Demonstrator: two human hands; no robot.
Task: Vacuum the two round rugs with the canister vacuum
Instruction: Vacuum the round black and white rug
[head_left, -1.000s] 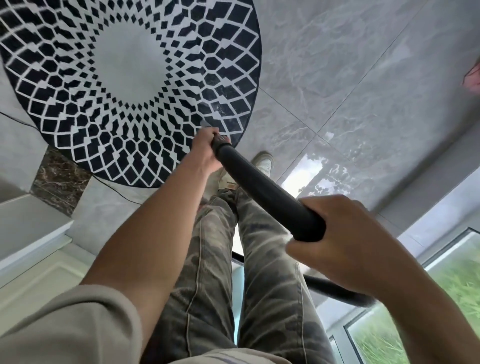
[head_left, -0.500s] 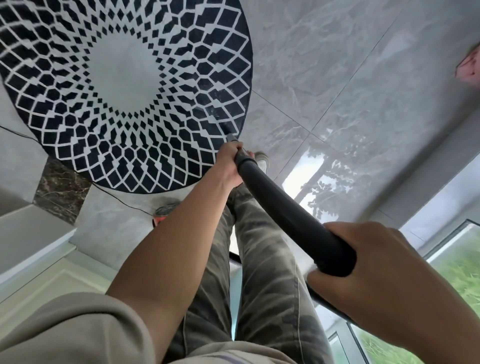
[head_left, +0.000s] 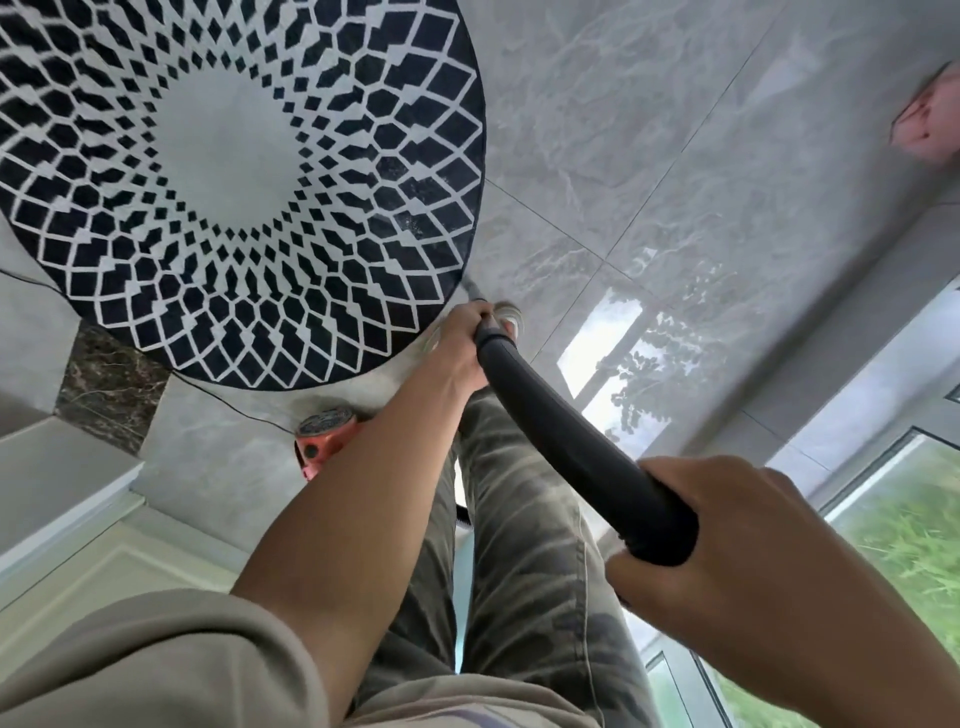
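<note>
A round black-and-white patterned rug lies on the grey tiled floor at the upper left. My left hand grips the lower end of the black vacuum wand, just off the rug's near right edge. My right hand grips the wand's upper end close to my body. A thin metal tip shows beyond my left hand at the rug's edge; the nozzle is hidden. The orange canister vacuum stands on the floor below the rug, partly behind my left arm.
A thin black cord runs across the floor under the rug's near edge to the canister. A dark marble strip and a white ledge lie at left. A glass window is at right. A pink object sits far right.
The wand and both hands have drawn back toward my body and to the right, off the rug's edge. The orange canister has come into view below the rug.
</note>
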